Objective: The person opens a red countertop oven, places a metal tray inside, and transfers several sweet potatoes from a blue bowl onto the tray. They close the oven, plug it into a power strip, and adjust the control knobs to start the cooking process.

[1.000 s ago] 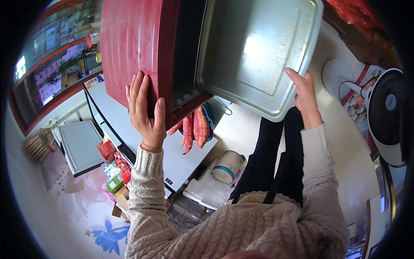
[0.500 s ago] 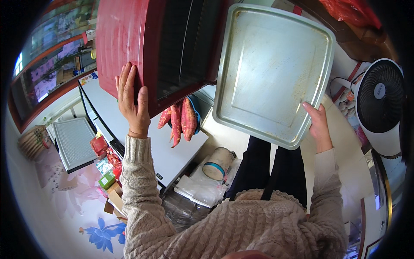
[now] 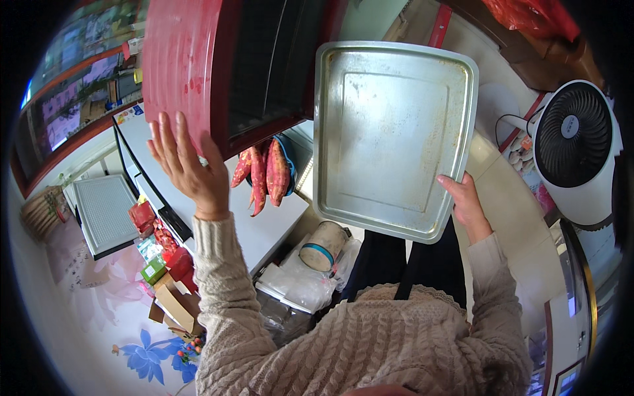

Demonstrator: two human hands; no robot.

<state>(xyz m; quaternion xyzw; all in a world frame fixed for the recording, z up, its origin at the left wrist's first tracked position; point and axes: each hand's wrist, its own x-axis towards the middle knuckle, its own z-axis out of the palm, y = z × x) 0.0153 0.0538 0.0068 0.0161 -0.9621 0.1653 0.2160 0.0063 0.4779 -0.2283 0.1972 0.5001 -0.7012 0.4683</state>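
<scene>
My left hand [image 3: 192, 168] is open, fingers apart, just beside the lower part of the red appliance [image 3: 178, 63] with a dark glass front [image 3: 264, 63]; whether a fingertip still touches it I cannot tell. My right hand [image 3: 464, 201] grips the right edge of a rectangular metal tray [image 3: 393, 142], thumb on its rim, held over my dark-trousered legs. Under the red appliance, several pink sweet potatoes [image 3: 259, 175] lie with a blue container [image 3: 286, 152] on a white surface [image 3: 264, 231].
A white fan [image 3: 573, 155] stands at right, near brown furniture and a red bag [image 3: 528, 16]. Lower left are a pale ridged tray [image 3: 105, 214], cardboard [image 3: 175, 303] and small packages. A cylindrical can [image 3: 321, 247] rests among plastic bags [image 3: 290, 284]. A window [image 3: 82, 92] is upper left.
The tray has come out from the red appliance, moved lower and turned more square to me. My left hand has lifted its fingers away from pressing the appliance's side, spreading them.
</scene>
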